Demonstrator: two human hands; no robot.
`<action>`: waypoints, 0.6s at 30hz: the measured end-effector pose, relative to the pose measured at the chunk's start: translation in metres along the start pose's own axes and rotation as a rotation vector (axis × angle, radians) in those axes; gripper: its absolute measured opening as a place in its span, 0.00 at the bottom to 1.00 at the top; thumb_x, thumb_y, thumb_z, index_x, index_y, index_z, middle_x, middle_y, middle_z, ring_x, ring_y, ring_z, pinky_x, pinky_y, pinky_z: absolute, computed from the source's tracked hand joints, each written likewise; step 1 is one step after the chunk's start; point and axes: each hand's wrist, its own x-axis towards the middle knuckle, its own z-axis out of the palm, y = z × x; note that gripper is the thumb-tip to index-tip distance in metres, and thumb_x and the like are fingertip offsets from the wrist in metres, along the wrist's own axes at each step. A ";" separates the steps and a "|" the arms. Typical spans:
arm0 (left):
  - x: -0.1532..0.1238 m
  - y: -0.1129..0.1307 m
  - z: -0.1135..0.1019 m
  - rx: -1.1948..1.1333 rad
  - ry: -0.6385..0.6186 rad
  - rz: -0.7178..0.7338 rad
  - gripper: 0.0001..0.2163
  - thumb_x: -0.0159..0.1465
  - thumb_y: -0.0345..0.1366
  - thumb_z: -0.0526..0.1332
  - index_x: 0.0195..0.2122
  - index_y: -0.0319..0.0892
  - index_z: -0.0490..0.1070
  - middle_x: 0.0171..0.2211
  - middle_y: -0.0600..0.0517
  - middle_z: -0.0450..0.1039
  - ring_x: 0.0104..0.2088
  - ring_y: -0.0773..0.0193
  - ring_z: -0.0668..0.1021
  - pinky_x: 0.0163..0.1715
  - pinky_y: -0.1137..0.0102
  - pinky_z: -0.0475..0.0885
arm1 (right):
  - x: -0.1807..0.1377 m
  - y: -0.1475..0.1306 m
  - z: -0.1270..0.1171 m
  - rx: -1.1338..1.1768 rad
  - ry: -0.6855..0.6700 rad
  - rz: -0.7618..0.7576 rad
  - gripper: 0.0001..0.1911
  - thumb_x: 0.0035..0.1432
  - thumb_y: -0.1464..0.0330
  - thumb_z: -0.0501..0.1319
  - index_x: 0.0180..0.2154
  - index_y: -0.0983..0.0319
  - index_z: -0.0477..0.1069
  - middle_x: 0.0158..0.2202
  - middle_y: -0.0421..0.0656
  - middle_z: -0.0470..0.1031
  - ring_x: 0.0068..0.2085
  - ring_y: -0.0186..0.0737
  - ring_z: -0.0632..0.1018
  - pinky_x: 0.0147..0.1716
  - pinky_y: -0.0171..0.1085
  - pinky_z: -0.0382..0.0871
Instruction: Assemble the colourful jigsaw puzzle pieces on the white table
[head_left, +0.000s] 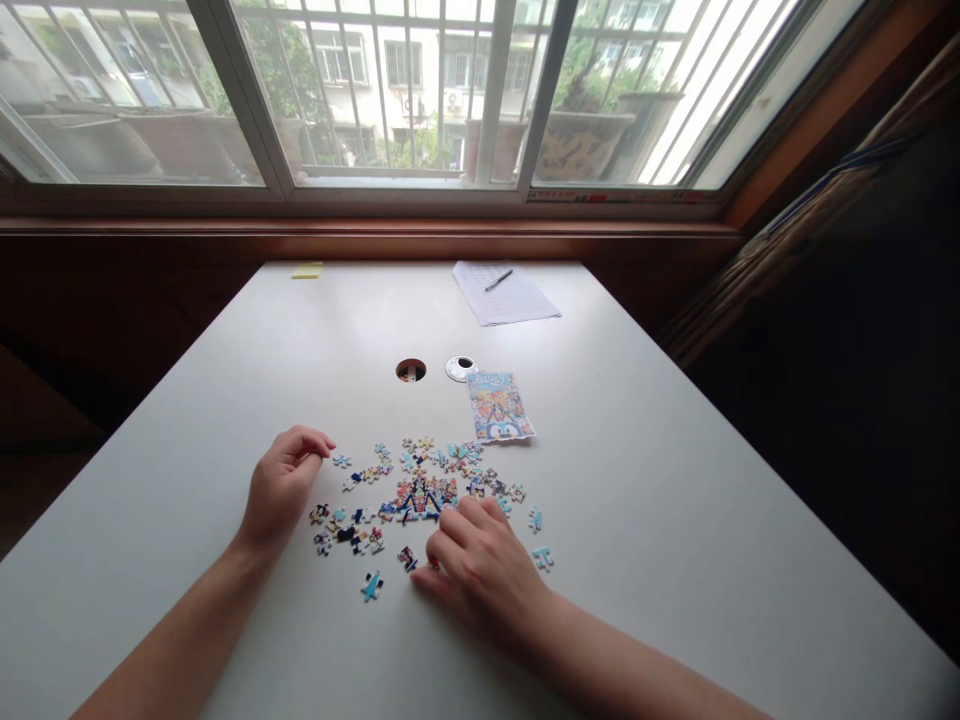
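Right hand [480,565] lies palm down on the white table [675,520], fingers curled over the near edge of the joined puzzle section [421,497]; whether a piece is pinched beneath the fingertips cannot be told. Left hand [283,487] rests on its outer edge to the left of the spread, fingers loosely curled toward the thumb — nothing visibly held, nearest a small loose piece [342,461]. Between and around both hands lie the scattered puzzle pieces [352,520], face up, some touching, others apart; one blue piece [371,586] sits alone nearer the person, two more [541,558] to the right of the right hand. Just beyond the spread lies the reference picture [499,407], flat. Farther out — a round cable hole [410,370] with its cap [460,368] beside it, a sheet of paper [506,293] bearing a pen [498,280], a yellow note [307,270] and the window [390,90].
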 end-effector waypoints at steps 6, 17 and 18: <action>-0.003 0.001 0.003 -0.045 -0.003 -0.016 0.02 0.59 0.30 0.59 0.30 0.45 0.67 0.38 0.51 0.75 0.44 0.57 0.78 0.49 0.63 0.72 | 0.000 0.000 0.003 -0.012 0.025 -0.004 0.16 0.67 0.57 0.62 0.31 0.60 0.66 0.34 0.40 0.71 0.39 0.42 0.66 0.41 0.43 0.54; -0.002 0.002 0.004 -0.068 0.006 0.000 0.04 0.58 0.29 0.58 0.30 0.44 0.64 0.39 0.51 0.74 0.45 0.58 0.77 0.51 0.61 0.71 | 0.000 0.003 0.002 -0.013 0.101 -0.008 0.14 0.68 0.61 0.60 0.30 0.60 0.65 0.32 0.40 0.70 0.37 0.41 0.65 0.40 0.43 0.54; -0.002 0.002 0.005 -0.062 0.007 0.008 0.04 0.58 0.28 0.58 0.30 0.44 0.64 0.38 0.51 0.74 0.45 0.58 0.77 0.51 0.61 0.71 | 0.000 0.003 0.001 -0.007 0.100 -0.008 0.14 0.68 0.62 0.60 0.30 0.60 0.65 0.32 0.40 0.70 0.37 0.41 0.65 0.40 0.43 0.54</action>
